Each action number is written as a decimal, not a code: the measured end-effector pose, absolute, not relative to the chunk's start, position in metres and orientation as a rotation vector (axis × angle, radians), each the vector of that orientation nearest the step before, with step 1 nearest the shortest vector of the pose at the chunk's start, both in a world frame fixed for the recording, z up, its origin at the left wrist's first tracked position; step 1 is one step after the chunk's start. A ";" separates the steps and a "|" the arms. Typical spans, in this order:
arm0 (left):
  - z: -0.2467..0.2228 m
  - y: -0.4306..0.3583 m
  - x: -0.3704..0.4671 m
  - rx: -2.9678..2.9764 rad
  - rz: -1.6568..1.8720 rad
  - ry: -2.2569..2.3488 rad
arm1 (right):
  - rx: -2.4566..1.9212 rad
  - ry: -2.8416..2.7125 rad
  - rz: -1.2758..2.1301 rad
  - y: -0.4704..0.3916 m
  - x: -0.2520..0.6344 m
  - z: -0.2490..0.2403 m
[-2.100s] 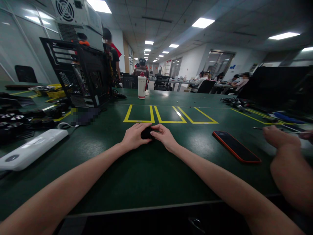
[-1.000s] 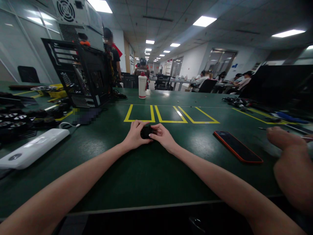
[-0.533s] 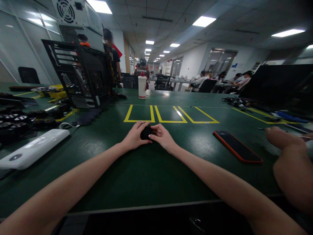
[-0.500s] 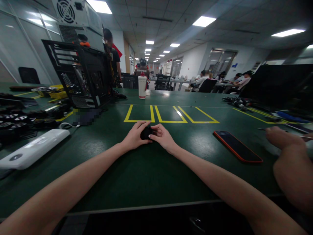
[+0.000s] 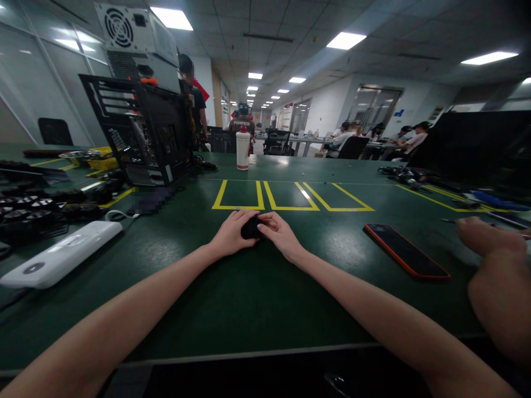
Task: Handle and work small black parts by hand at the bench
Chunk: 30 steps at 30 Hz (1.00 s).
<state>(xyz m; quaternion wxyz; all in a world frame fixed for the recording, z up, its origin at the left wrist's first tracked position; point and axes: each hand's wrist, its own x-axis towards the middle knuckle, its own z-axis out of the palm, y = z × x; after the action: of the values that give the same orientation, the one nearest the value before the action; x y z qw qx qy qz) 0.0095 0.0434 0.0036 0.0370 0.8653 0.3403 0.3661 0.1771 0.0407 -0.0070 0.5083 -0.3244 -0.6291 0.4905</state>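
While left hand point(image 5: 230, 233) curls around small black object of unclear material point(image 5: 250, 228), grip pinching it between thumb and fingers, right hand point(image 5: 282, 236) has fingertips at object's right side; whether right grip pinches anything, cannot tell. Object at or just above glossy dark-green surface point(image 5: 257, 301) (contact hidden), on near side of 3 yellow tape outlines point(image 5: 294, 209). Possible faults: slip or twist, should left thumb yield to sideways push; misplaced fingertips, since hands obscure object, black against dark green.

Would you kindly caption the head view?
At a green table, left hand holds a black object, right hand alongside.
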 end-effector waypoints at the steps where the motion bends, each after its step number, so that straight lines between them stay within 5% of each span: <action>1: 0.003 0.044 0.010 2.655 1.126 1.043 | -0.791 -1.501 1.197 0.041 0.177 -0.007; 30: 0.001 0.049 0.009 2.652 1.114 1.077 | -0.811 -1.554 1.208 0.039 0.182 -0.004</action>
<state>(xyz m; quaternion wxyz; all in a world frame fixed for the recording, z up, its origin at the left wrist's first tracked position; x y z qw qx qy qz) 0.0088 0.0490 0.0013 0.0350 0.8630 0.3504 0.3624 0.1819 0.0389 -0.0041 0.4851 -0.3331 -0.6383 0.4963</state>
